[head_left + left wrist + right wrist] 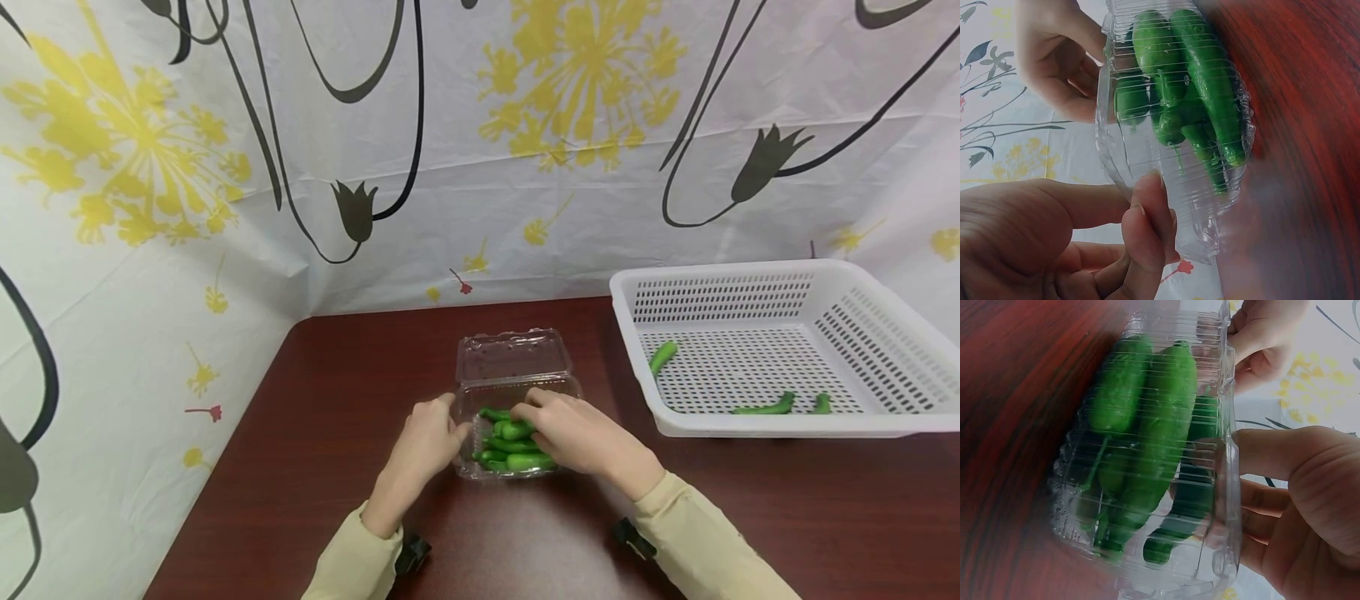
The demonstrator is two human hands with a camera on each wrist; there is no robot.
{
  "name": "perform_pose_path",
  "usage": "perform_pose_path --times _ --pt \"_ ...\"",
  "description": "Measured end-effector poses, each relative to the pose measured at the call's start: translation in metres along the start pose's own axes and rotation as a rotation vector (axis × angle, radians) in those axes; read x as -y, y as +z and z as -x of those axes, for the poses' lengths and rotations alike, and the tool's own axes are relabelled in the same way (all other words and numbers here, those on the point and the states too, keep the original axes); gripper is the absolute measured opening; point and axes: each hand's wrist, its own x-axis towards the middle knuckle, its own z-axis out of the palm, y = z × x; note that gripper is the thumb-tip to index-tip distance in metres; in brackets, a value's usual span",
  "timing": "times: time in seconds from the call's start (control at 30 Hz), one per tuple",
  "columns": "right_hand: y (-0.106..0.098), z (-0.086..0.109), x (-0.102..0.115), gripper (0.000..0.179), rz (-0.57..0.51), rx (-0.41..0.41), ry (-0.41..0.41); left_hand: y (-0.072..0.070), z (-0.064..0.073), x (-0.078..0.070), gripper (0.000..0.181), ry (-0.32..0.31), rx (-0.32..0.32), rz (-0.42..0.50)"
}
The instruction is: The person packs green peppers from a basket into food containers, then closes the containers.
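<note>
An open clear plastic clamshell container (468,467) stands on the table with its lid (513,357) tipped back. Several green peppers (525,461) lie inside it, also visible through its ribbed wall in both wrist views. My left hand (429,437) is at the container's left side, its thumb and fingers (1147,212) pinching the edge. Over the right side reaches my right hand (577,429), with its fingers inside among the peppers. Through the plastic in the right wrist view, its thumb and fingers hold a darker green pepper (1188,503); the fingertips are partly blurred.
A white perforated basket (750,425) stands at the right, with a few green peppers (663,357) in it. The dark red wooden table (360,375) meets a patterned white cloth (450,150) behind and at the left.
</note>
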Motion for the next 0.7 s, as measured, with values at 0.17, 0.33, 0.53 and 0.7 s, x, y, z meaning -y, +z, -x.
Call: perform_pose_path --times 0.17,0.33,0.53,0.7 --pt "0.0008 0.0007 0.0009 0.029 0.016 0.0 -0.004 -0.0007 0.0006 -0.0008 0.045 0.005 0.001 0.007" --pt "0.0025 0.0009 0.0009 0.029 0.026 -0.011 -0.005 -0.0009 -0.0001 -0.0009 0.047 0.01 0.0 0.007" --pt "0.0043 0.001 0.0006 0.029 0.018 -0.022 -0.007 -0.0011 0.0002 -0.0008 0.047 0.015 -0.001 0.0" --pt "0.0043 0.0005 0.0017 0.027 -0.001 -0.016 -0.004 -0.001 0.0006 -0.001 0.049 0.014 0.0 0.002"
